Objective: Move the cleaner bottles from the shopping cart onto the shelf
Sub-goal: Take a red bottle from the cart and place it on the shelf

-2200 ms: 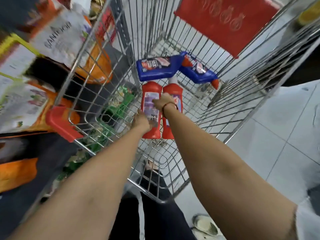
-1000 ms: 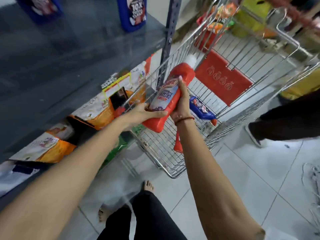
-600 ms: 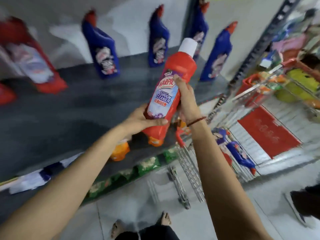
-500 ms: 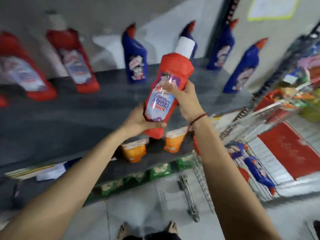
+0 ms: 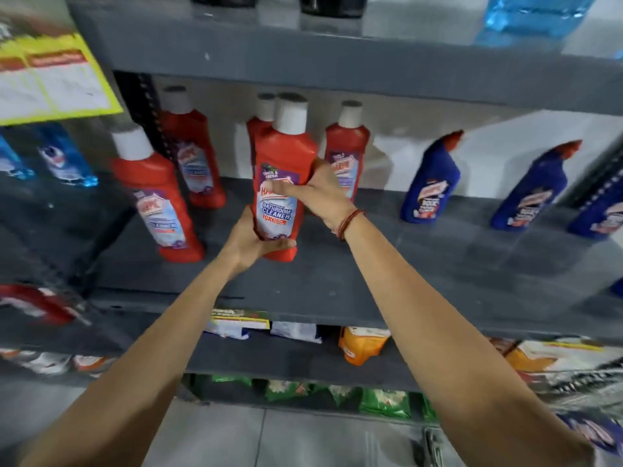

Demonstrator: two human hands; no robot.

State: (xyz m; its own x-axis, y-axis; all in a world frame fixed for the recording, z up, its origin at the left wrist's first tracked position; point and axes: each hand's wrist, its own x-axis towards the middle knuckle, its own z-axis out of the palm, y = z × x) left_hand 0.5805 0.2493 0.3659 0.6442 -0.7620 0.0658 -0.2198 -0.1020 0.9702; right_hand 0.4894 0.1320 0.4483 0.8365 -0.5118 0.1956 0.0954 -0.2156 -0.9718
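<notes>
Both hands on one bottle. Left hand (image 5: 251,241) cups the base from below and in front, fingers wrapped under it; right hand (image 5: 315,193) grips the upper body from the right side, thumb laid across the label, a red thread band on that wrist. The object held is a red plastic bathroom-cleaner bottle with a white cap (image 5: 281,183), upright, label reading "Bathroom Cleaner" facing the camera. Its base sits at or just above the dark grey shelf board (image 5: 337,274); whether it touches cannot be told, the left hand covers that spot. Position: roughly mid-width of the board, between back wall and front edge. Behind it near the back edge, two more red white-capped bottles: one directly behind (image 5: 261,124), mostly hidden, one just right of it (image 5: 349,146), partly behind the right hand. To the left, a red bottle standing forward (image 5: 158,197), leaning slightly, and another farther back (image 5: 194,156) beside the shelf upright. Toward the right end of the board, two blue angled-neck bottles with red caps (image 5: 429,183) (image 5: 532,190), well apart from the held one; a third shows partly at the right edge. Upper board carries a pale blue bottle (image 5: 536,15) at its right end. Lower shelf holds an orange pouch (image 5: 362,345) and white packets (image 5: 295,332); green packets (image 5: 384,402) beneath. A yellow-bordered paper sign (image 5: 50,82) hangs at upper left.
</notes>
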